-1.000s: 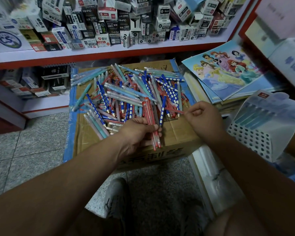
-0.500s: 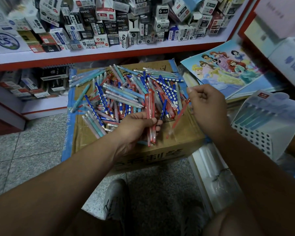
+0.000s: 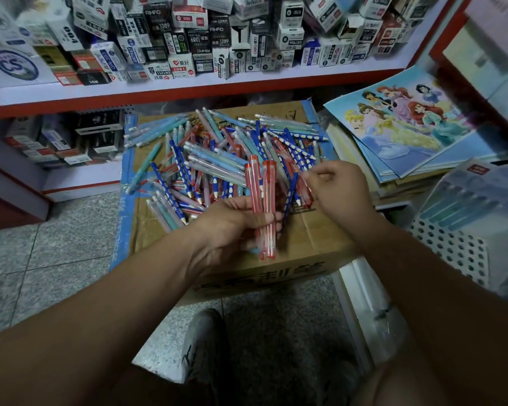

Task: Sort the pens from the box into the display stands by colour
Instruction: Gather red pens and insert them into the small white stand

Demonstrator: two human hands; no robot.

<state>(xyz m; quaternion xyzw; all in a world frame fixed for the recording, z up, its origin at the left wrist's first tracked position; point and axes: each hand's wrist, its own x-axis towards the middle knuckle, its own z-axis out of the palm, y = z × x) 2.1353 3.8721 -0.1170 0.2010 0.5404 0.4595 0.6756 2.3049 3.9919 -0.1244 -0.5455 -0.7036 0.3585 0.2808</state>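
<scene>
While left hand (image 3: pixel 232 221) grips two red pens (image 3: pixel 265 194), right hand (image 3: pixel 338 194) pinches another pen (image 3: pixel 304 184).

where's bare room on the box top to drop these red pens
Bare cardboard shows on the box in two patches: the near-left corner, between the pen pile, the blue tape edge and the left hand holding the red pens, and the near-right strip below the right hand. The middle and far half are crowded with pens; colouring books crowd the right side.
</scene>
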